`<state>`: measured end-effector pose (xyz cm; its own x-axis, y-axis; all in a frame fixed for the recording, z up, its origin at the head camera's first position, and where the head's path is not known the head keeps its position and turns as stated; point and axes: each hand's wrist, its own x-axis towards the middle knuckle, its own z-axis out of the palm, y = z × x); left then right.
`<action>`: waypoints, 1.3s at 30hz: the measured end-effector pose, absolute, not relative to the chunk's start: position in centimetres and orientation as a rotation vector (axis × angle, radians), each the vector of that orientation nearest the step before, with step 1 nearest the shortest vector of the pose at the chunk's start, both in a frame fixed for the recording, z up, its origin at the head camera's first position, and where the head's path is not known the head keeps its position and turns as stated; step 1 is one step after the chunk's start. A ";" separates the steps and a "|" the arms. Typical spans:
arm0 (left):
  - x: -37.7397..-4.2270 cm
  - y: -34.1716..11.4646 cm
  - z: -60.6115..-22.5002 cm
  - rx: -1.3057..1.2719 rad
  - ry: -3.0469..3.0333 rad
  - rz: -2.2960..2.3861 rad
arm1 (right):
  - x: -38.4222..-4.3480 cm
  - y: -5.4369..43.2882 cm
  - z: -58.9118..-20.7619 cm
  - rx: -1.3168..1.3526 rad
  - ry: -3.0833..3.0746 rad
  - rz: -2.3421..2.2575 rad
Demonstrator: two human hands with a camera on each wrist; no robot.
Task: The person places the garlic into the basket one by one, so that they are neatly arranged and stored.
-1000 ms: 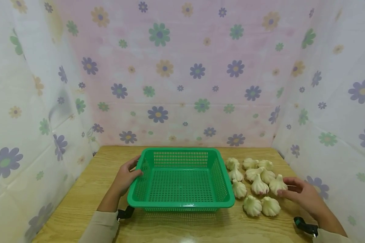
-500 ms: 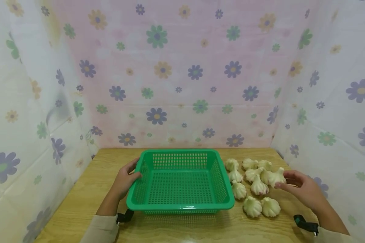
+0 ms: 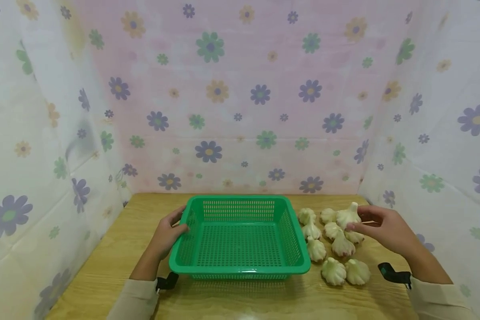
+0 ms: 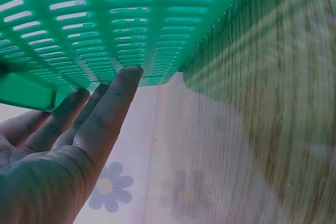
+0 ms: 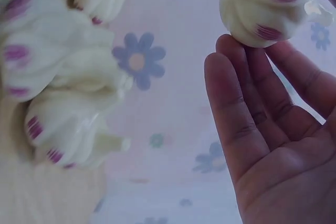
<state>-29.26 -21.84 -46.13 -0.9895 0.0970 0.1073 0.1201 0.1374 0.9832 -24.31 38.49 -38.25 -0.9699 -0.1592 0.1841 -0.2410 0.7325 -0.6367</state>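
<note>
A green plastic basket (image 3: 240, 270) with slotted walls stands mid-table, its inside bare. My left hand (image 3: 163, 235) holds its left side, thumb over the rim. In the left wrist view, the fingers (image 4: 107, 121) reach up against the outside of the slotted wall. Between thumb and fingertips, my right hand (image 3: 390, 231) pinches a garlic bulb (image 3: 347, 217), stem up, over the rear of the garlic group. The right wrist view shows this bulb's purple-streaked underside (image 5: 262, 9) raised above the fingers. Several other garlic bulbs (image 3: 343, 245) lie on the table right of the basket.
The wooden table (image 3: 104, 262) ends at a flowered cloth (image 3: 240, 111) that rises behind it and along both sides. Two garlic bulbs (image 3: 358, 272) sit nearest the front. A black wrist mount (image 3: 394, 273) sticks out by the right sleeve.
My right hand has lifted a garlic bulb from the right edge of the group and carried it back and left over the others. The left hand and basket stay in place.
</note>
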 end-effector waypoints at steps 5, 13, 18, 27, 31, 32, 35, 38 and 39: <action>-29.3 -21.9 -46.0 -0.236 -2.370 -2.032 | -24.9 36.4 -37.0 0.417 -2.804 1.107; -29.3 -22.0 -46.0 -0.250 -2.373 -2.038 | -26.4 33.4 -36.6 0.614 -2.713 1.083; -29.3 -22.1 -46.1 -0.231 -2.370 -2.041 | -27.4 31.7 -36.4 0.622 -2.738 1.021; -29.4 -22.0 -46.2 -0.257 -2.368 -2.032 | -27.9 29.7 -35.4 0.689 -2.774 1.024; -29.4 -22.1 -46.2 -0.261 -2.364 -2.033 | -28.5 28.6 -35.0 0.739 -2.757 1.054; -29.4 -22.1 -46.2 -0.261 -2.363 -2.033 | -28.6 28.3 -34.9 0.756 -2.751 1.064; -29.4 -22.0 -46.2 -0.257 -2.361 -2.038 | -29.0 27.3 -34.7 0.792 -2.743 1.083; -29.4 -22.0 -46.2 -0.247 -2.362 -2.043 | -29.4 26.4 -34.5 0.824 -2.737 1.092; -29.4 -21.9 -46.2 -0.245 -2.362 -2.044 | -29.5 26.1 -34.5 0.830 -2.737 1.093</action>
